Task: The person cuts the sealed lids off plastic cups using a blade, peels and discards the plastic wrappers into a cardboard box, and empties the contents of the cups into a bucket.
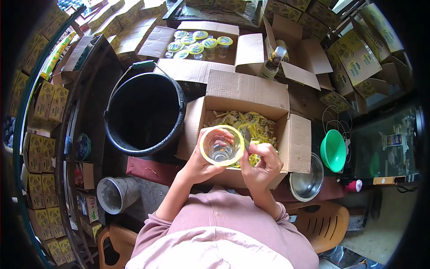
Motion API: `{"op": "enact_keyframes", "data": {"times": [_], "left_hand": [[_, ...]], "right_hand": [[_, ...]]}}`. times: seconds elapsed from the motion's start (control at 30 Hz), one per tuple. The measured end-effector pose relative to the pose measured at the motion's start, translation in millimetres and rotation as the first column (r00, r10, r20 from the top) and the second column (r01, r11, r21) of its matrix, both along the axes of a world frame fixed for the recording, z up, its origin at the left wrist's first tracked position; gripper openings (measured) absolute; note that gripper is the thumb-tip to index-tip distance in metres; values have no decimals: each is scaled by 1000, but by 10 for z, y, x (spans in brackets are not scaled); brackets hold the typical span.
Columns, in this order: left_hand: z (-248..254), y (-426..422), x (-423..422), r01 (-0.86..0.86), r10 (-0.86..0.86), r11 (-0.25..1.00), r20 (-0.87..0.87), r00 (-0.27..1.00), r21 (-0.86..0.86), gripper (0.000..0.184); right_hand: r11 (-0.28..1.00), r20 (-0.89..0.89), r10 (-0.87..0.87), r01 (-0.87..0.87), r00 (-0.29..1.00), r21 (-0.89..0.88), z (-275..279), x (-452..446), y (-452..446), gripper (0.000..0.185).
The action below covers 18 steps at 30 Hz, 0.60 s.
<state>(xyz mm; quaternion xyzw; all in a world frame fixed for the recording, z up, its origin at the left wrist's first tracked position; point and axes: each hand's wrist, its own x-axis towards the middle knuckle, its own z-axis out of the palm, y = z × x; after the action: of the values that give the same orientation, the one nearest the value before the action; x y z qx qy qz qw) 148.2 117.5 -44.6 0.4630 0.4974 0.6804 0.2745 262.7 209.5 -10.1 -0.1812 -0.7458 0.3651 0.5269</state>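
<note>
My left hand (197,154) is wrapped around a clear plastic cup (220,154) with a yellow rim. The cup is tilted so its mouth faces me, and no lid covers it. At the cup's right edge my right hand (262,163) is closed in a pinch on a small flat grey blade (247,137), mostly hidden by the fingers. Both hands are over the near side of an open cardboard box (247,89), which holds a heap of yellow plastic strips (257,127).
A black bucket (145,112) stands left of the box, a grey pail (112,195) lower down. Behind is a carton (192,67) of yellow-lidded cups (195,48). A bottle (272,65) stands near another open carton. At right are a green bowl (333,150) and a metal bowl (309,179).
</note>
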Motion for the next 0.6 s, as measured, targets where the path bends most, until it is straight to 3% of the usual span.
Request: {"op": "enact_keyframes", "data": {"times": [0.2,0.3,0.4,0.6], "left_hand": [[36,-36,-64,52,-54,998,-100,994,-28,66],[147,-55,-111,18,-31,999,-280,960,-50,64],[47,-13,-87,59,-59,998,34,998,12,63],[143,-26,-132,70,-81,994,-143,986,-85,61]], "right_hand": [[1000,57,14,-15,998,17,-33,10,61,20],[999,44,42,-43,998,16,-2,1,105,21],[998,55,60,-59,997,-20,-4,31,100,19],[999,69,42,-40,997,-25,-23,55,96,18]]}}
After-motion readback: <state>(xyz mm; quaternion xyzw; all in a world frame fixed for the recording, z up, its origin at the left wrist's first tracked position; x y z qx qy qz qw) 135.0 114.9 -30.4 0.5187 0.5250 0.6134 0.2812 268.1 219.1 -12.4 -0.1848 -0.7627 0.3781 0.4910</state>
